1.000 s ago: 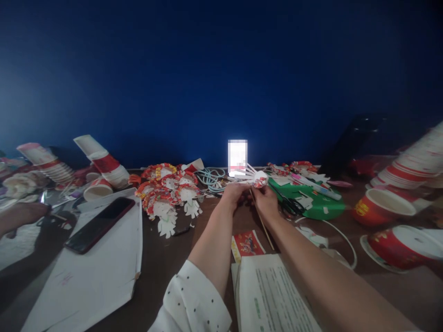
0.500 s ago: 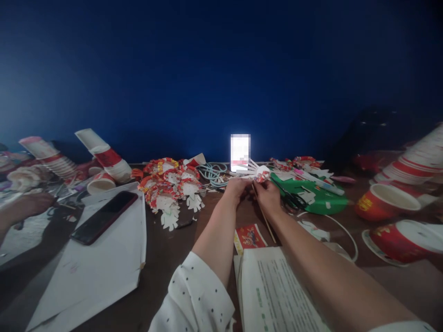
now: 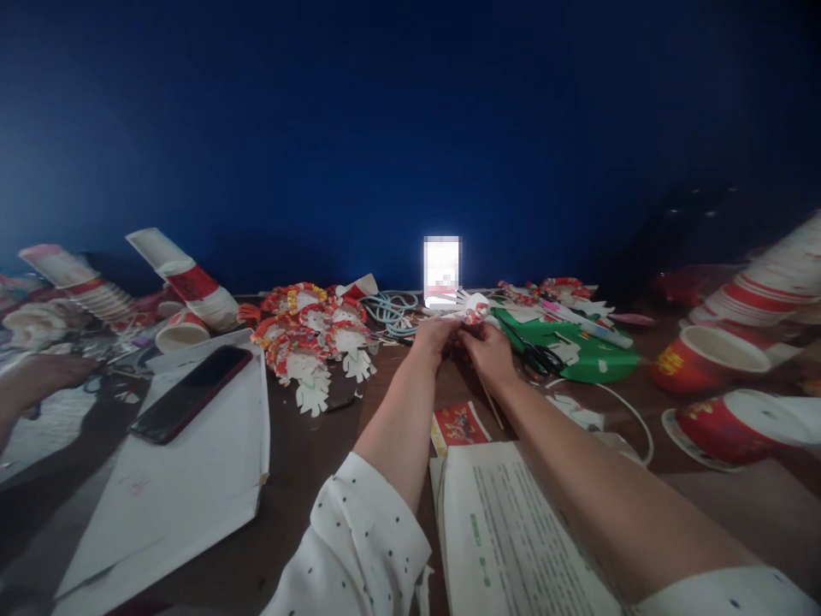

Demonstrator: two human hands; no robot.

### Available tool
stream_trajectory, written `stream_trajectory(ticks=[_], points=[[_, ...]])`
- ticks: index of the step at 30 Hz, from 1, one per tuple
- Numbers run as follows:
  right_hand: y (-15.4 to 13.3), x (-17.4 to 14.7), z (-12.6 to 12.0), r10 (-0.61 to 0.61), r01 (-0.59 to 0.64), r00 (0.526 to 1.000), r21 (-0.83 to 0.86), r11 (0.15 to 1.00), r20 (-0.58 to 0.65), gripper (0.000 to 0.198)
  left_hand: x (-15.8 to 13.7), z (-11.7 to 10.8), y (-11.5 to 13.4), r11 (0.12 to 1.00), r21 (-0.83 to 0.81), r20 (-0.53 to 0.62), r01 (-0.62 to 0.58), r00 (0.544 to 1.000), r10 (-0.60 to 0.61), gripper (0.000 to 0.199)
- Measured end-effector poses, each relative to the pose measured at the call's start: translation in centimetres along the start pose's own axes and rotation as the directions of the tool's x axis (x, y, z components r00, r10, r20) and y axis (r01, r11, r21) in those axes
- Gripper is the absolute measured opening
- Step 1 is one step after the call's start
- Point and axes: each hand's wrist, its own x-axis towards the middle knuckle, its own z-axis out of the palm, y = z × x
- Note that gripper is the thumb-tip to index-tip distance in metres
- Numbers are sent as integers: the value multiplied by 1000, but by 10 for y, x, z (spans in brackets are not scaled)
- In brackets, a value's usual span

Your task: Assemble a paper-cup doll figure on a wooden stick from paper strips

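Note:
My left hand (image 3: 436, 336) and my right hand (image 3: 491, 349) are close together above the dark table. Their closed fingers hold a white-and-red cut paper piece (image 3: 475, 306) with narrow strips fanning out at its upper left. A thin wooden stick (image 3: 493, 408) slants down from beneath my right hand; where its upper end goes is hidden. The fingertips are partly covered by the backs of my hands. Just below lies a small red printed card (image 3: 460, 424). Black-handled scissors (image 3: 540, 358) rest to the right of my right hand.
Red and white paper cutouts (image 3: 314, 329) are heaped to the left, near a phone (image 3: 192, 393) on white board (image 3: 173, 505). Paper cups (image 3: 711, 355) stand at right beside green paper (image 3: 599, 355). Printed sheets (image 3: 506, 530) lie in front. Another person's hand (image 3: 55, 376) is far left.
The whole view has shifted slightly, so things sit a little higher and to the left. Both hands stay together on the paper piece, which has turned a little.

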Motion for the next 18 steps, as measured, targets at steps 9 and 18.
stream_trajectory(ticks=[9, 18], points=[[0, 6, 3, 118, -125, 992, 253, 959, 44, 36, 3, -3, -6, 996, -7, 73, -87, 994, 87, 17], [-2, 9, 0, 161, -175, 985, 318, 932, 70, 31, -7, -3, 3, 991, -137, 127, -14, 991, 31, 21]])
